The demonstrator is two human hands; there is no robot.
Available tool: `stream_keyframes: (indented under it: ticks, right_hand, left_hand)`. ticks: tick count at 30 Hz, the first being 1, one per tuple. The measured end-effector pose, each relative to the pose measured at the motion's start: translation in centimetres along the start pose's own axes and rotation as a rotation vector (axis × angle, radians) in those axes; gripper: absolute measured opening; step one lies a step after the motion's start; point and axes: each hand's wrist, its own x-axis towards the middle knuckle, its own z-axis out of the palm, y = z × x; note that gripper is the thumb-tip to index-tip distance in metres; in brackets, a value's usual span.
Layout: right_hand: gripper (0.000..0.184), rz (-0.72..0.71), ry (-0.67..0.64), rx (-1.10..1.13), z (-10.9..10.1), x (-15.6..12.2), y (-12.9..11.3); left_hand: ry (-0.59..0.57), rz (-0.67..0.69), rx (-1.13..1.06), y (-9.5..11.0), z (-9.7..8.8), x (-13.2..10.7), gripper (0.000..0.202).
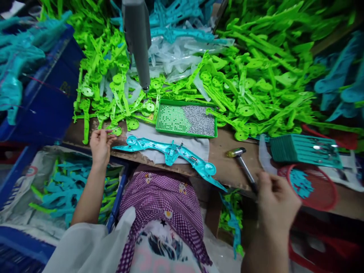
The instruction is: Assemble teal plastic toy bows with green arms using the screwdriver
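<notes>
A turquoise, bow-shaped plastic part (172, 151) lies open side up on a white cloth (199, 146) at the table's front edge; small metal pieces sit inside it. My left hand (101, 146) is just off its left tip, thumb and fingers pinched together beside lime-green parts. Whatever is between those fingertips is too small to make out. On the right, my right hand (277, 201) is blurred and closed, near the handle end of a hammer (245, 167) with a yellowish face. I cannot make out anything in its fingers.
A grey electric screwdriver (139, 45) hangs overhead. Behind the cloth stands a green tray (186, 132) of small screws. Lime-green parts (256, 83) heap across the back. A red basket (327, 193), turquoise stacked pieces (305, 149) and blue crates (54, 87) flank the table.
</notes>
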Motion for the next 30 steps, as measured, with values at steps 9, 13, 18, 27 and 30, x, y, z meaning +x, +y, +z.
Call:
stream_keyframes:
  ticks: [9,13,18,27,30]
  right_hand:
    - [0.052,-0.647,0.504,-0.133,3.6,-1.0,-5.5]
    - [0.044,-1.096,-0.208,-0.114,10.7,-7.1,-11.7]
    - [0.044,-1.072,-0.351,-0.260,14.9,-6.5,-11.1]
    - [0.038,-1.051,-0.308,-0.309,11.9,-4.9,-9.4]
    - [0.037,-1.075,-0.350,-0.147,7.6,-6.1,-12.6]
  left_hand:
    - [0.001,0.163,0.184,-1.0,-1.8,-1.6,0.029]
    - [-0.086,0.015,-0.015,-0.5,-2.0,-0.7,0.025]
    - [-0.426,0.136,0.221,1.8,-2.1,0.5,0.014]
    - [-0.928,1.195,1.076,1.5,-2.3,0.5,0.023]
    - [-0.925,1.034,1.063,0.1,-3.5,0.4,0.032]
